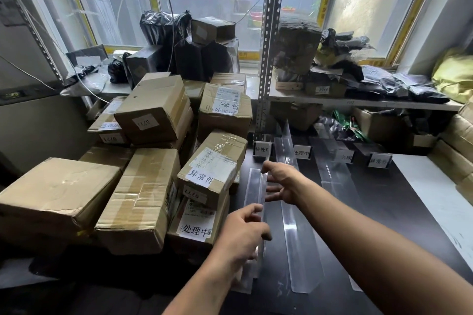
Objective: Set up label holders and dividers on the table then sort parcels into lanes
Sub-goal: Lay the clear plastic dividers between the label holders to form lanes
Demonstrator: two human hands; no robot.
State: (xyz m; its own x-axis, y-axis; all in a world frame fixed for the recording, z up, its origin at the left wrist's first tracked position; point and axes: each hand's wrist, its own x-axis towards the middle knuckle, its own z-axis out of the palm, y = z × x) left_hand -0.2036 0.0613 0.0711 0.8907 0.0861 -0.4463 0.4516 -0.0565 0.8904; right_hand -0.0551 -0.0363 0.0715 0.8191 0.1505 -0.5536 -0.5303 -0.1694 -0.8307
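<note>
Crowding the left side, the parcels (153, 186) sit unsorted; just beside them you stand a clear divider (254, 186) on edge on the bench (384, 212), likely to wall off the first lane. Your left hand (243, 235) has its grip pinched on the near end, while your right hand (279, 184), fingers loose, steadies the far end.

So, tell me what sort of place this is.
Likely a parcel pickup or sorting room: stacked cardboard boxes with handwritten labels, metal shelves loaded with bagged parcels, and label holders on the table.
</note>
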